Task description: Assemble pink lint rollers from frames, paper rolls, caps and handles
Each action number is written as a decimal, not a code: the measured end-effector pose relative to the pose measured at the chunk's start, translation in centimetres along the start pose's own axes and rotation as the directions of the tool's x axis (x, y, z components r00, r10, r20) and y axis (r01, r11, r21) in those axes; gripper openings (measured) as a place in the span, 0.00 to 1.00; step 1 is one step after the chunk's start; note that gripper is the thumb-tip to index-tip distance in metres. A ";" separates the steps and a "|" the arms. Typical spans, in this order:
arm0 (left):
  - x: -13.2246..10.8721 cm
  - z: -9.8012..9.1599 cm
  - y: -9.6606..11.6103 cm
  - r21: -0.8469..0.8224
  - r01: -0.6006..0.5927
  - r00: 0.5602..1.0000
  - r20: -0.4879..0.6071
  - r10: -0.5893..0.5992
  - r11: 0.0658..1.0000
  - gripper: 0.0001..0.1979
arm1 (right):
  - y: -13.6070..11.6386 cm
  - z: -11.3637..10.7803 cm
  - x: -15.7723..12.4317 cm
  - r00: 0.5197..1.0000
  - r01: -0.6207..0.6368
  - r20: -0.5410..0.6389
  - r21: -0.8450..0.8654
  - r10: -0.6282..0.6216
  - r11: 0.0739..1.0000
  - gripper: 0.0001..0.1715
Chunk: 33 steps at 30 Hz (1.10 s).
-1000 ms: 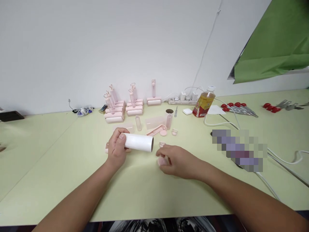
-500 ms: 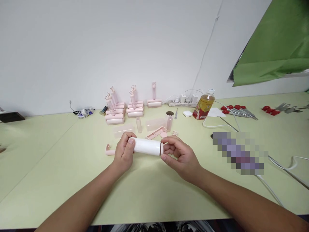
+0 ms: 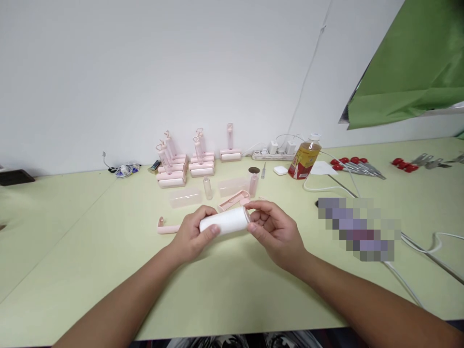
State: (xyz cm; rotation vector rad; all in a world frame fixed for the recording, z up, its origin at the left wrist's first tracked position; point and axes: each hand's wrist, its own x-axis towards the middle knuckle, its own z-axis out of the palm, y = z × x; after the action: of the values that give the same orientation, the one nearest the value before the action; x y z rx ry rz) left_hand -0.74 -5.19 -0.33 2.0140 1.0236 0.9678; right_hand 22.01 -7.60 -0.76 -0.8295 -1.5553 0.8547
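Lying nearly level, its right end tipped slightly up, the white paper-wrapped cylindrical roll (image 3: 226,221) is held just above the pale green tabletop (image 3: 90,251), near the middle of the view and close in front of the person. The left hand (image 3: 194,234) is wrapped around the roll's left half, with the thumb over the top and the fingers curled under. The right hand (image 3: 277,232) meets the roll's other end. Its thumb and fingertips (image 3: 258,207) are closed narrowly on a small pink plastic end cap (image 3: 247,213) sitting at that end, though little of the cap shows between them.

Just left of the left hand, a pink L-shaped plastic handle piece (image 3: 165,227) lies flat on the table. Beyond the roll are loose parts: a clear rectangular plastic cover (image 3: 184,197), a second clear cover (image 3: 234,186), a pink plastic frame (image 3: 234,199) and two upright translucent pink tubes (image 3: 207,187), (image 3: 253,183). A short brown cardboard core (image 3: 254,170) stands near them.

Farther back, by the white wall, assembled pink lint rollers (image 3: 172,169) are stacked in groups with their handles up. To their right are a white power strip (image 3: 273,154) with plugs in it and a plastic bottle of amber liquid (image 3: 304,157). Red-handled metal tools (image 3: 353,163) lie well to the right, and white cables (image 3: 416,238) trail across that side. A green sheet (image 3: 409,63) hangs in the upper right corner.
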 end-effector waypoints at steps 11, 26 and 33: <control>-0.2 1.1 0.0 -0.058 0.017 0.978 0.206 -0.004 0.998 0.23 | -0.1 -0.4 0.4 0.980 0.199 -0.005 -0.057 -0.200 0.978 0.20; -0.4 0.9 -0.4 -0.057 0.016 0.981 0.193 -0.005 0.998 0.21 | -0.7 -0.4 0.0 0.985 0.124 0.133 -0.134 -0.106 0.983 0.19; -0.3 1.4 0.3 -0.185 0.169 0.952 0.285 -0.112 0.968 0.23 | -0.3 -0.3 0.2 0.956 0.259 0.220 -0.336 -0.192 0.906 0.39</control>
State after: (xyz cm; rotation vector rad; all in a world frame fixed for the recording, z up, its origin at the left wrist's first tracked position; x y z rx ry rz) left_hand 0.43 -5.95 -0.90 1.8131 0.8647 0.6680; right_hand 22.28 -7.57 -0.39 -0.8237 -1.9669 0.4887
